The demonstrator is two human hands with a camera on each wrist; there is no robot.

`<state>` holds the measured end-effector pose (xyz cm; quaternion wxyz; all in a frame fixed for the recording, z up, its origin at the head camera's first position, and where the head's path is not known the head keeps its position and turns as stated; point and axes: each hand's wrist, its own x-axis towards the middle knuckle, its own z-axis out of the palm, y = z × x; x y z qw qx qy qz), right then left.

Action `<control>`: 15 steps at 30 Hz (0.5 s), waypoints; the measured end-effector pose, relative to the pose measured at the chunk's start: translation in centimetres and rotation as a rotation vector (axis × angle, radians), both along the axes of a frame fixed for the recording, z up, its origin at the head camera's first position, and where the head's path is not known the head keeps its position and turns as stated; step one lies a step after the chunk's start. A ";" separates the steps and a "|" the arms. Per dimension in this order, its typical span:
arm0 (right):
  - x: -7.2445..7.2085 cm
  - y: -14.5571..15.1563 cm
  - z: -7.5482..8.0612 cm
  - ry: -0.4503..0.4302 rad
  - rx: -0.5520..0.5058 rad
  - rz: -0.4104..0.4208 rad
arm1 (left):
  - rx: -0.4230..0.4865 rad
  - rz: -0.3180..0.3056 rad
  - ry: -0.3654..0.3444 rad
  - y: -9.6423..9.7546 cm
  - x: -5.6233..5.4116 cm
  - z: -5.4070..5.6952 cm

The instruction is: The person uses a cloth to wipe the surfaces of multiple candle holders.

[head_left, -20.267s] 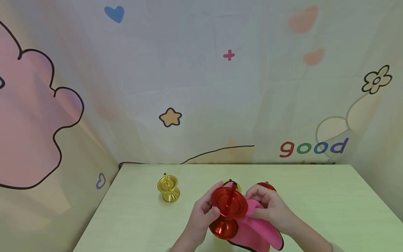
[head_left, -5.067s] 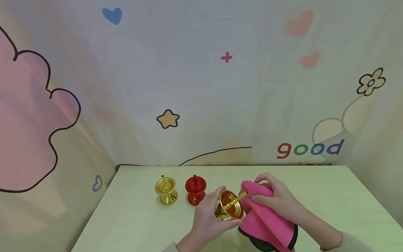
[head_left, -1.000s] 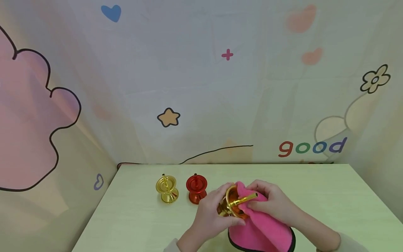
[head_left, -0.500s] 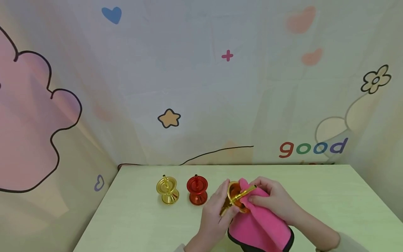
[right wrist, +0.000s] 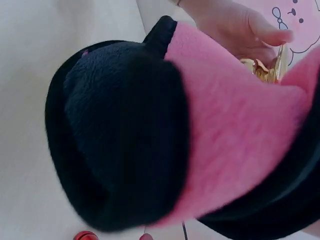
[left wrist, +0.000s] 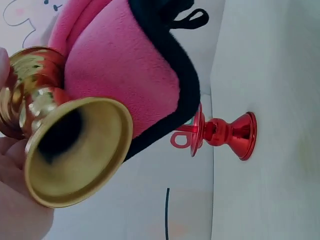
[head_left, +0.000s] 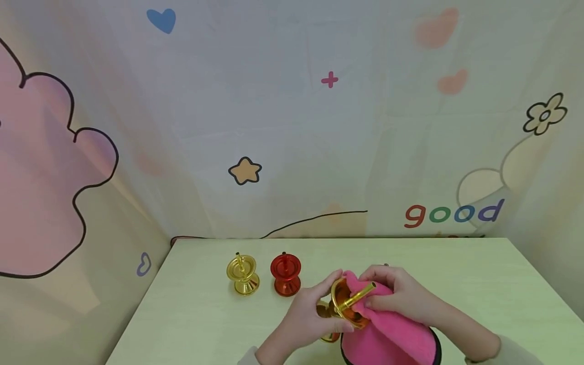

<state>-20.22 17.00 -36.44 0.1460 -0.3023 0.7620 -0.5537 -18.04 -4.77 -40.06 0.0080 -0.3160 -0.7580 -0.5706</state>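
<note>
Nearest, a pink cloth (head_left: 392, 337) with black edging hangs below the right hand (head_left: 403, 296), which pinches its upper folds. Just left, the left hand (head_left: 307, 314) grips the gold holder (head_left: 344, 305) round its body, above the table (head_left: 182, 324), tilted so the bowl and spike lean right and the hollow base faces the left wrist camera. The holder has come slightly nearer over the last half second, and the cloth remains bunched against the bowl beside the spike; I judge that work on this piece is still under way.

Farther left, a red holder (head_left: 286, 276) stands upright, and left of it another gold holder (head_left: 245, 276). The red one has joined that row since the earliest view, so it seems to have been dealt with. A second red holder (left wrist: 220, 131) stands beyond the right hand, mostly hidden in the head view.

Farthest, the backdrop (head_left: 292, 126) carries the word "good" (head_left: 457, 214) at right in coloured letters; writing below it is cut off. No brand or label is readable.
</note>
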 end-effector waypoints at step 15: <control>0.6 -1.0 0.0 -0.166 -0.014 -0.267 | -0.146 0.437 0.467 1.9 0.6 -1.4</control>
